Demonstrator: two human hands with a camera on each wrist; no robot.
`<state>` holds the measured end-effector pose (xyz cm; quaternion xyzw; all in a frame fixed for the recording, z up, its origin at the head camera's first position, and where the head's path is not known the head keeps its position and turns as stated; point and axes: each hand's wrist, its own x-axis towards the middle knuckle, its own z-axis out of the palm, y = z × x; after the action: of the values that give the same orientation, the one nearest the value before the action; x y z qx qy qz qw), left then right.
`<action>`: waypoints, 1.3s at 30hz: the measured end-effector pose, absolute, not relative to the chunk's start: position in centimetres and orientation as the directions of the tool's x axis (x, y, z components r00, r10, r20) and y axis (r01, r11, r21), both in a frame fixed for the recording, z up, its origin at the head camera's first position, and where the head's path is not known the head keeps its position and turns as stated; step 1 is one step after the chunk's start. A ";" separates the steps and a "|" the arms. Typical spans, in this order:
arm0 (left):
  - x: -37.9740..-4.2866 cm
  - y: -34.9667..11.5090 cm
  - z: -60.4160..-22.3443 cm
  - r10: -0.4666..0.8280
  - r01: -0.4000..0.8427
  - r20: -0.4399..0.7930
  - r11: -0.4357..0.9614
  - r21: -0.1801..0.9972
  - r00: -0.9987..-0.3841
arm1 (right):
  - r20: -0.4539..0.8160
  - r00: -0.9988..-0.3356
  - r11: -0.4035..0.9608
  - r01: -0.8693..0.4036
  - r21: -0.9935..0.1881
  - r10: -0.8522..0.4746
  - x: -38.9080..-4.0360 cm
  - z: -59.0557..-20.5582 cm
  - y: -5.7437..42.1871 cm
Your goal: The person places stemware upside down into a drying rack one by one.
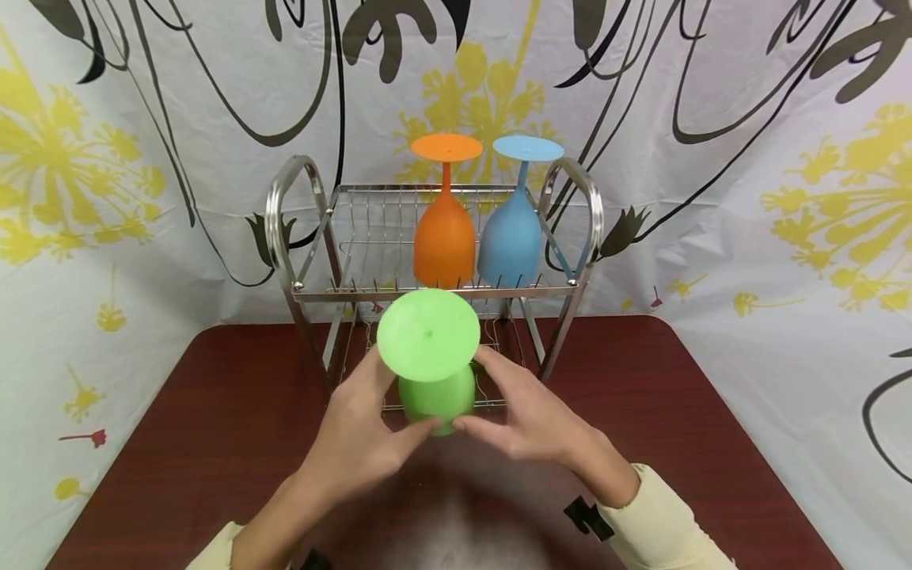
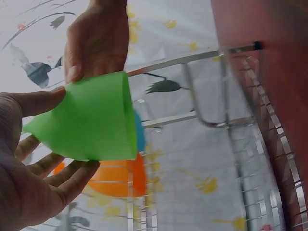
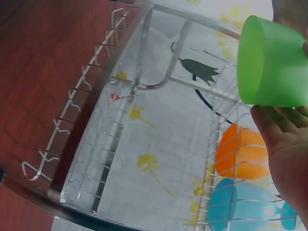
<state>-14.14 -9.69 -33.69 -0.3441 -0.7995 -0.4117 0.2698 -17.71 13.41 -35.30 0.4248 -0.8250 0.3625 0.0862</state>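
A green plastic goblet (image 1: pixel 430 336) is held upside down, its round foot on top, in front of the metal rack. My left hand (image 1: pixel 363 419) grips its bowl from the left, with thumb and fingers curved round it. From the other side my right hand (image 1: pixel 530 412) holds the same bowl, thumb toward me. In the left wrist view the green goblet (image 2: pixel 96 118) lies between both hands, and its open rim shows. An orange goblet (image 1: pixel 445 237) and a blue goblet (image 1: pixel 511 237) stand inverted on the rack's upper shelf, right of its middle.
The two-tier metal rack (image 1: pixel 435 297) has curved side handles and a lower wire shelf (image 1: pixel 492 402). It stands at the back of the dark red table (image 1: pixel 235 396). A patterned cloth (image 1: pixel 712 237) hangs behind and at both sides.
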 end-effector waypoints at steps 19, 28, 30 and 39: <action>-14.7 -13.1 -23.0 0.233 0.782 0.799 0.475 0.404 -0.555 | 0.565 -0.680 0.329 -0.726 -0.604 -0.466 -18.0 -35.7 17.5; -17.0 -11.5 -21.1 0.118 0.660 0.759 0.591 0.465 -0.641 | 0.644 -0.687 0.388 -0.724 -0.570 -0.336 -18.0 -35.9 19.5; -17.7 -11.4 -21.2 0.103 0.641 0.751 0.603 0.474 -0.652 | 0.666 -0.688 0.404 -0.718 -0.567 -0.287 -18.0 -35.9 19.8; -20.2 -11.4 -21.7 0.051 0.565 0.743 0.686 0.460 -0.667 | 0.737 -0.673 0.420 -0.687 -0.593 -0.060 -18.2 -36.6 20.3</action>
<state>-20.19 -11.42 -21.71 -0.1826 -0.8424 -0.3519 0.3649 -18.22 20.33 -36.64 0.2404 -0.7772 0.4821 0.3251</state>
